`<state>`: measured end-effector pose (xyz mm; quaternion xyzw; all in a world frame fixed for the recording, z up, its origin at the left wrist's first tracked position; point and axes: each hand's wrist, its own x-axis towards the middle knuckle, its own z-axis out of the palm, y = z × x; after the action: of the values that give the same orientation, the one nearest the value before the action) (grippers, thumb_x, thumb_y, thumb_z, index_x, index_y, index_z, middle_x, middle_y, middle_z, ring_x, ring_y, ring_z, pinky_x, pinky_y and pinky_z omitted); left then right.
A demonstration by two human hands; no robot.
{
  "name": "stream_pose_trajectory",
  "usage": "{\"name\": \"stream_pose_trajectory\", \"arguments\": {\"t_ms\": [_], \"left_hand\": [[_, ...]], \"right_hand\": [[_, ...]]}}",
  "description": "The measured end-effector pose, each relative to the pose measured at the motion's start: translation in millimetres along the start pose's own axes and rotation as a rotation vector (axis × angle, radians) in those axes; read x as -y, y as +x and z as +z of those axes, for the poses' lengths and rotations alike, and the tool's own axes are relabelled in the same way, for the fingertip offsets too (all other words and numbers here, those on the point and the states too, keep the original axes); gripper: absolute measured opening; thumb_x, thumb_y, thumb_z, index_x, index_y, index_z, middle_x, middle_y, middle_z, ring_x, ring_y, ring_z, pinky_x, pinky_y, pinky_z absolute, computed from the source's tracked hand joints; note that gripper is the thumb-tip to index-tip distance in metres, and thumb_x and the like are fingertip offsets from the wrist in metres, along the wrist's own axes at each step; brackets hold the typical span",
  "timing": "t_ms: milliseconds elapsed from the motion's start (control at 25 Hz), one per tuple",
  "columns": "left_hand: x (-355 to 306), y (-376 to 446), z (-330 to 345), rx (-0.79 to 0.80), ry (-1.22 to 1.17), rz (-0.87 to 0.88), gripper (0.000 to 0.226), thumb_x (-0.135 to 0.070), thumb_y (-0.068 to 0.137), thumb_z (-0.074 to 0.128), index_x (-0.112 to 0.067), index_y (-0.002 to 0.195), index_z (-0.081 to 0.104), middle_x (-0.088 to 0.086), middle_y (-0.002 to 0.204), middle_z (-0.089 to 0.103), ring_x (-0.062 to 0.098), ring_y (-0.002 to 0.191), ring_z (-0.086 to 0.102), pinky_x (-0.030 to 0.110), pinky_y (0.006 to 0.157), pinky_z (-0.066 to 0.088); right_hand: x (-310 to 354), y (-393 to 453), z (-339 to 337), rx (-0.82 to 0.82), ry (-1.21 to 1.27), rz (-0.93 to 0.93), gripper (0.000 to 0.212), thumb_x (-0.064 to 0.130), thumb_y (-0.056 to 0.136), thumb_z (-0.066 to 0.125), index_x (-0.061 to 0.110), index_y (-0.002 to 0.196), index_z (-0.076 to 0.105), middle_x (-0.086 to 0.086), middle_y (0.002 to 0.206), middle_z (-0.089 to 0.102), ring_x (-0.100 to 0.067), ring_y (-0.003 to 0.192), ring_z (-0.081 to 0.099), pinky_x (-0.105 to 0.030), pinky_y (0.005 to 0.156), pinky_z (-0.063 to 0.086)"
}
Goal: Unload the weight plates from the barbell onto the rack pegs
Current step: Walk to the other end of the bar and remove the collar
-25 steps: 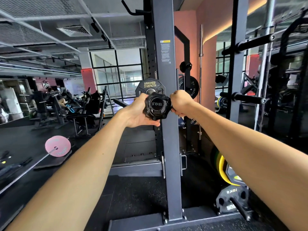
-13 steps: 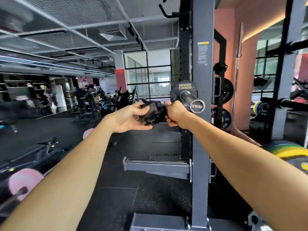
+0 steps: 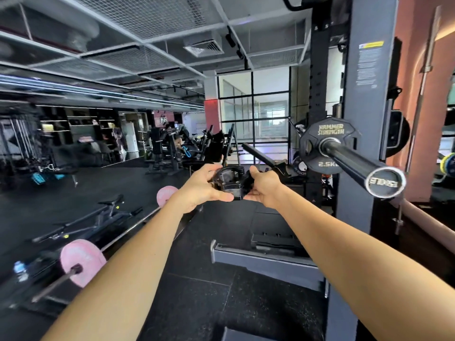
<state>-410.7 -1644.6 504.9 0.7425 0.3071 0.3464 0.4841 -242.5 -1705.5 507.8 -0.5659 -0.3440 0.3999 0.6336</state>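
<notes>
The grey rack upright fills the right of the frame. The barbell sleeve juts from it toward the lower right with its end bare, which probably explains why the collar is off: the plate can now slide free. The plate, right of centre, is black and small, lettered HAMMER STRENGTH and 2.5 KG, seated at the sleeve's inner end. At centre, the left hand and right hand both curl round the black barbell collar, clear of the sleeve.
</notes>
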Motion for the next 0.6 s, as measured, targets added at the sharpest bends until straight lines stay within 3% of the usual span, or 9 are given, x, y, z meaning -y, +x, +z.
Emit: {"name": "stream_pose_trajectory", "arguments": {"t_ms": [120, 240, 320, 400, 600], "left_hand": [[24, 38, -3, -0.026, 0.055, -0.008, 0.111, -0.018, 0.031, 0.095, -0.027, 0.132, 0.049, -0.001, 0.132, 0.060, 0.020, 0.120, 0.060, 0.047, 0.096, 0.053], [52, 75, -3, -0.028, 0.111, -0.015, 0.105, -0.020, 0.032, 0.094, -0.032, 0.128, 0.051, -0.003, 0.122, 0.065, 0.017, 0.112, 0.064, 0.046, 0.099, 0.051], [74, 96, -2, -0.020, 0.144, -0.028, 0.100, -0.019, 0.035, 0.094, -0.033, 0.126, 0.052, -0.005, 0.122, 0.065, 0.017, 0.112, 0.064, 0.046, 0.100, 0.050], [98, 117, -1, 0.005, 0.164, -0.048, 0.096, -0.017, 0.039, 0.093, -0.035, 0.123, 0.052, -0.007, 0.121, 0.066, 0.017, 0.112, 0.064, 0.046, 0.099, 0.050], [179, 186, 5, 0.054, 0.198, -0.089, 0.090, -0.022, 0.037, 0.092, -0.044, 0.115, 0.053, -0.010, 0.116, 0.068, 0.018, 0.108, 0.065, 0.047, 0.096, 0.052]], "right_hand": [[-13, 43, 1, 0.011, -0.016, 0.028, 0.027, 0.029, 0.099, 0.051, 0.004, 0.105, 0.059, -0.017, 0.103, 0.068, -0.025, 0.069, 0.067, -0.032, 0.047, 0.056], [-30, 83, 2, 0.004, -0.028, 0.055, 0.024, 0.025, 0.099, 0.051, 0.005, 0.108, 0.060, -0.018, 0.107, 0.068, -0.028, 0.077, 0.069, -0.041, 0.066, 0.060], [-43, 105, 2, -0.007, -0.042, 0.087, 0.028, 0.025, 0.099, 0.052, 0.000, 0.110, 0.058, -0.018, 0.099, 0.068, -0.025, 0.067, 0.069, -0.046, 0.076, 0.058], [-59, 128, 1, -0.018, -0.070, 0.117, 0.030, 0.025, 0.098, 0.054, -0.003, 0.110, 0.057, -0.017, 0.092, 0.066, -0.025, 0.063, 0.067, -0.046, 0.076, 0.058], [-109, 203, -1, -0.088, -0.142, 0.229, 0.028, 0.021, 0.095, 0.059, -0.003, 0.110, 0.060, -0.020, 0.099, 0.068, -0.034, 0.080, 0.069, -0.045, 0.069, 0.060]]}}
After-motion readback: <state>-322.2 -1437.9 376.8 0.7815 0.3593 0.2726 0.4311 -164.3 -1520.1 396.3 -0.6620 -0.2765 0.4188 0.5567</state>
